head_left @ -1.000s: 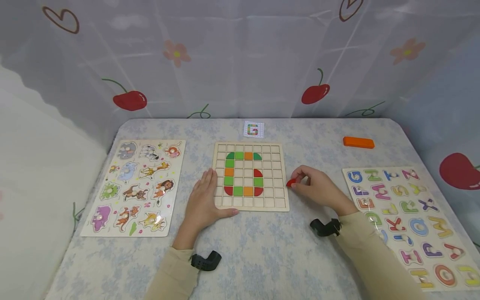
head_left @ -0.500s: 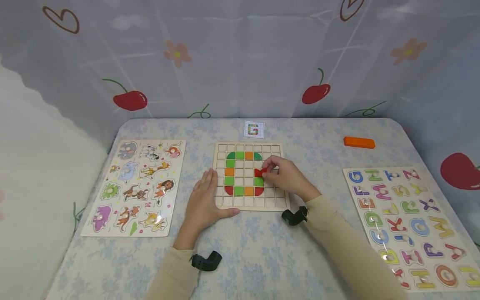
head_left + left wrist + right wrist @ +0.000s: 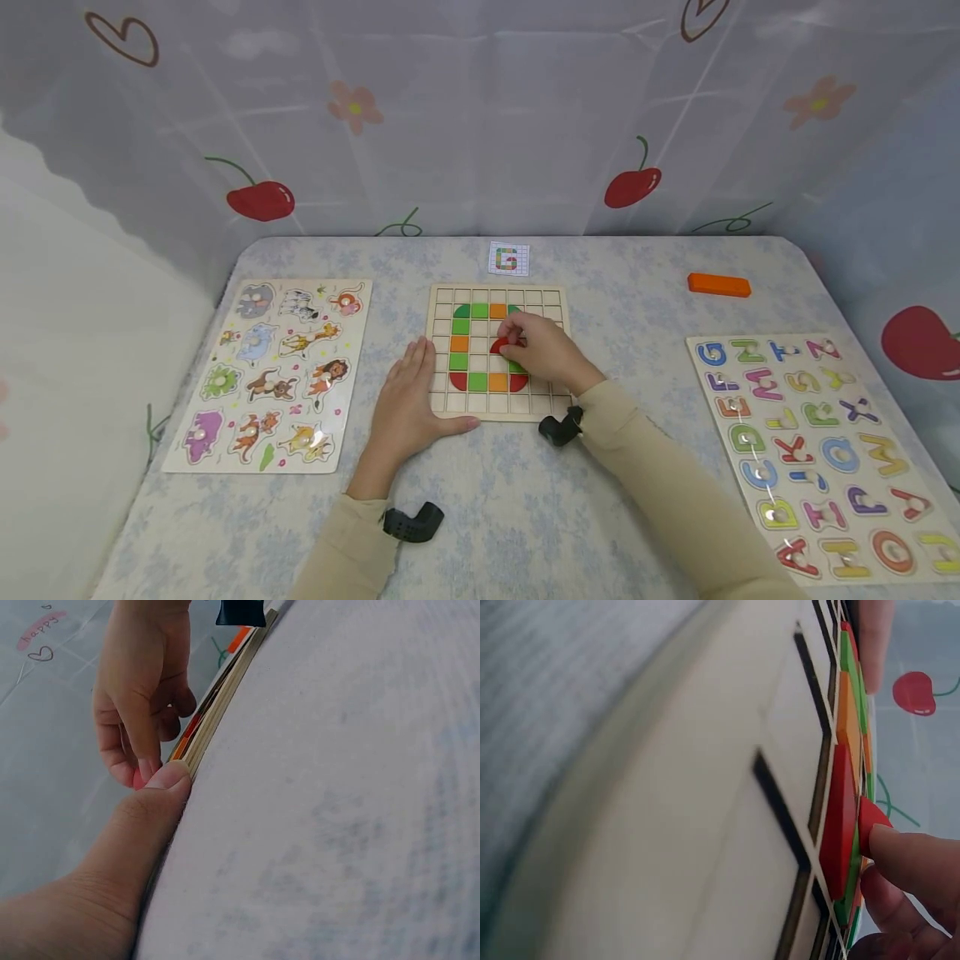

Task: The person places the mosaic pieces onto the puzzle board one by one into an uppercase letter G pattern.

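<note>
A wooden grid board (image 3: 547,406) lies mid-table, with green, orange and red tiles set in its cells in a G-like outline. Between thumb and fingers, my right hand (image 3: 551,350) pinches a red rounded tile (image 3: 498,344) over the inner cells, left of the right-hand column of tiles. In the right wrist view that red tile (image 3: 871,821) stands tilted above the tiles in the board. My left hand (image 3: 407,408) rests along the board's left side, fingers straight and thumb at the front edge. Part of the right column is hidden under my right hand.
A small pattern card (image 3: 508,258) lies behind the board. An animal puzzle (image 3: 273,375) is at the left, a letter puzzle (image 3: 825,450) at the right. An orange bar-shaped block (image 3: 718,285) sits at the back right.
My right hand has carried the red tile leftward from beside the board's right edge to over its inner cells. The left hand has stayed in place.
</note>
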A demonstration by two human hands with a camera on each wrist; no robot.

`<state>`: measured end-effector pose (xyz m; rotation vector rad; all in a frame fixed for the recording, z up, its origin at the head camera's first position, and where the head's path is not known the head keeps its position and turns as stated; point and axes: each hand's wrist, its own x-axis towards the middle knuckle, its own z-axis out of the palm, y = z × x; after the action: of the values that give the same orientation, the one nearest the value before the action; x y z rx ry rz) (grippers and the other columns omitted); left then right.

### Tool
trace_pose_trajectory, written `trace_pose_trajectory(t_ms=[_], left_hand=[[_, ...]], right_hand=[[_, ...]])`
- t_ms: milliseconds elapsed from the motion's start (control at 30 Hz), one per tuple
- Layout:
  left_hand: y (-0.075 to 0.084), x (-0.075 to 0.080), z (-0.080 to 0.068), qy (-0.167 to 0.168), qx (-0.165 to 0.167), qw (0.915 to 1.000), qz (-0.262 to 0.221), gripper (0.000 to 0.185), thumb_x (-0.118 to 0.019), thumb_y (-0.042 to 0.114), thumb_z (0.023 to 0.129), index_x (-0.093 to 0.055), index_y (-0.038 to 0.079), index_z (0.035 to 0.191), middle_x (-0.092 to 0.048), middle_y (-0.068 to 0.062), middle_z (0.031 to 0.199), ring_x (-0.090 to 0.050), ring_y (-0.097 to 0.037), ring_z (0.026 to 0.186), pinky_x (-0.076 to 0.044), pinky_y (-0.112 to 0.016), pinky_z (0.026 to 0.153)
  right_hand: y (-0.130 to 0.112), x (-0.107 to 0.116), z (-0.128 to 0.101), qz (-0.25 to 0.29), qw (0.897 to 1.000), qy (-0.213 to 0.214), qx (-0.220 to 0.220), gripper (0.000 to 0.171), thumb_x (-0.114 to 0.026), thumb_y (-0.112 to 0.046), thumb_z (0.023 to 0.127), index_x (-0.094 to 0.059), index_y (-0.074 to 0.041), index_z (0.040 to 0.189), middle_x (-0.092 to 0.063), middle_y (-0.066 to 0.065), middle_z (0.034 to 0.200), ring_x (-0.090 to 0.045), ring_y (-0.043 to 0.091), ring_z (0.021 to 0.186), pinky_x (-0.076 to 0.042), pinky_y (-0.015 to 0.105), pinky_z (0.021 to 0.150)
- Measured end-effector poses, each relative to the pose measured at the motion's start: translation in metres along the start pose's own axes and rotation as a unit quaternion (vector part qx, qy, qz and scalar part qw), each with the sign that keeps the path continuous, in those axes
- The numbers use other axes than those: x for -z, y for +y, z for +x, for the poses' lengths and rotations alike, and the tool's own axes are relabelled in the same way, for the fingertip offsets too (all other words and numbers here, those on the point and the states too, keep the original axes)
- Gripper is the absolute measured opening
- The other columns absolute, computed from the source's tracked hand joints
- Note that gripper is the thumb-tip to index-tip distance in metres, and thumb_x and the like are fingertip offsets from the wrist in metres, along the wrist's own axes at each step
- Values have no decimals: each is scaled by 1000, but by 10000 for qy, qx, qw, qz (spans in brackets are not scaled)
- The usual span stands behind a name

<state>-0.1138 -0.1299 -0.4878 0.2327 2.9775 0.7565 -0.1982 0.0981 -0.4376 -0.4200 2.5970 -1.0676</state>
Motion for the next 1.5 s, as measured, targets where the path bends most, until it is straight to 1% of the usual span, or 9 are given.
trace_pose_trajectory(t_ms=[400, 533, 700, 833, 967, 1200, 1300, 1400, 1500], left_hand=[[2, 1, 1, -2, 10, 10000, -31, 137, -73, 80, 63, -10, 5, 159, -7, -7, 168, -6, -23, 157, -13, -44, 127], [2, 1, 1, 2, -4, 10000, -23, 137, -73, 80, 64, -10, 5, 159, -7, -7, 168, -6, -23, 157, -13, -45, 127], [3, 1, 1, 17, -24, 10000, -25, 137, -72, 80, 64, -10, 5, 159, -8, -8, 168, -6, -23, 157, -13, -45, 127], [3, 2, 0, 64, -46, 10000, -53, 136, -73, 79, 64, -10, 4, 159, -9, -9, 168, -7, -24, 156, -14, -45, 127], [2, 1, 0, 102, -62, 9999, -67, 136, -73, 79, 64, -11, 4, 159, -9, -10, 168, -8, -25, 156, -14, -46, 127], [-1, -2, -1, 169, -97, 9998, -88, 136, -74, 78, 63, -13, 3, 159, -11, -11, 168, -9, -26, 156, -15, -46, 127], [-1, -3, -2, 177, -95, 9998, -86, 136, -75, 78, 63, -13, 3, 159, -11, -10, 168, -9, -26, 156, -15, -46, 127], [-1, -3, -2, 169, -84, 9998, -64, 136, -75, 77, 63, -13, 3, 159, -10, -10, 168, -9, -26, 156, -15, -47, 127], [0, -3, -2, 165, -100, 9998, -66, 136, -76, 77, 63, -13, 3, 159, -11, -11, 168, -9, -27, 156, -15, -47, 127]], right_hand=[[-2, 1, -1, -391, 9991, 42, 151, 8, -66, -16, 95, -68, -14, 103, -57, 3, 90, -52, 20, 86, -45, 32, 74], [-2, 2, -1, -517, 9985, -2, 177, 11, -65, -17, 96, -72, -14, 104, -60, 2, 93, -52, 19, 86, -45, 31, 74], [-1, 2, -2, -581, 9982, -11, 128, 10, -66, -17, 96, -75, -17, 101, -62, 1, 101, -55, 18, 88, -48, 30, 75], [-2, 2, -7, -652, 9973, 88, 319, 10, -66, -17, 96, -73, -17, 102, -61, 1, 97, -54, 18, 84, -48, 30, 72], [-3, 3, -18, -643, 9967, 257, 431, 14, -64, -20, 97, -70, -16, 109, -56, 1, 89, -51, 18, 77, -44, 30, 66], [0, 8, -49, -655, 9963, 531, 170, 23, -63, -26, 97, -68, -17, 117, -57, -2, 97, -50, 17, 72, -43, 29, 63], [3, 9, -63, -745, 9949, 665, 114, 27, -61, -28, 98, -67, -17, 121, -60, -2, 103, -53, 17, 75, -46, 31, 66], [6, 8, -76, -856, 9929, 824, 102, 27, -61, -30, 98, -67, -16, 121, -62, -2, 107, -59, 16, 86, -50, 32, 72], [10, 8, -86, -980, 9906, 950, 115, 27, -61, -31, 98, -67, -16, 120, -62, -2, 107, -58, 13, 85, -49, 31, 72]])
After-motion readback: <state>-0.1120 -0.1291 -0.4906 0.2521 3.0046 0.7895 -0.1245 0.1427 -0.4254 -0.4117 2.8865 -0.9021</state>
